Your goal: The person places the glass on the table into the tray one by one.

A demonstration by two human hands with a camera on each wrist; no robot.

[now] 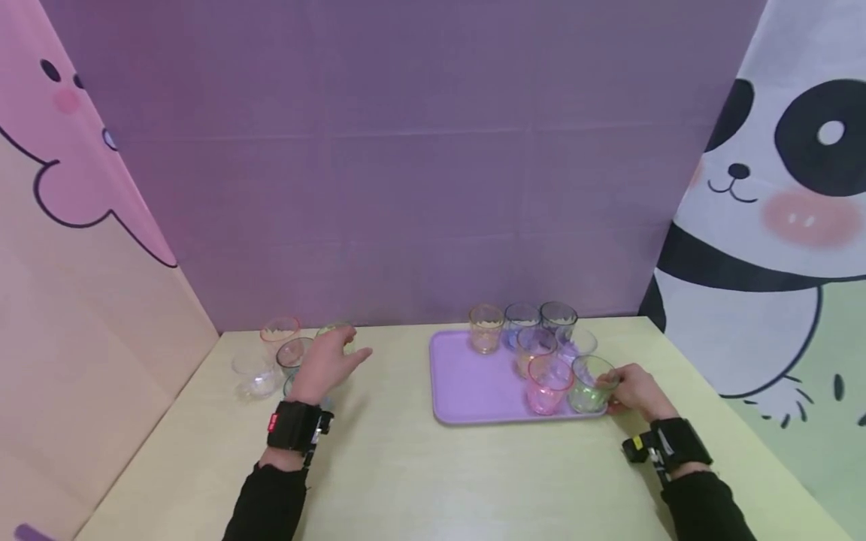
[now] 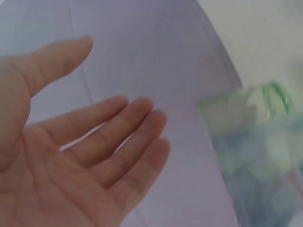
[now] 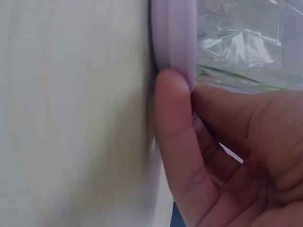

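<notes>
In the head view my left hand hovers by the group of glasses at the left, thumb and fingers apart. The left wrist view shows its bare palm, with a green-rimmed glass off to one side. At the right, my right hand pinches the front right edge of a lilac tray. Seen from the right wrist, one finger lies against the tray's rim from the table side and the thumb is on the other side. A green glass stands on the tray beside these fingers.
Beside the green glass are a pink glass, an amber one and several others on the tray. Left of my left hand stand a red-rimmed glass, a clear glass and a dark-rimmed glass. A purple wall borders the table's back.
</notes>
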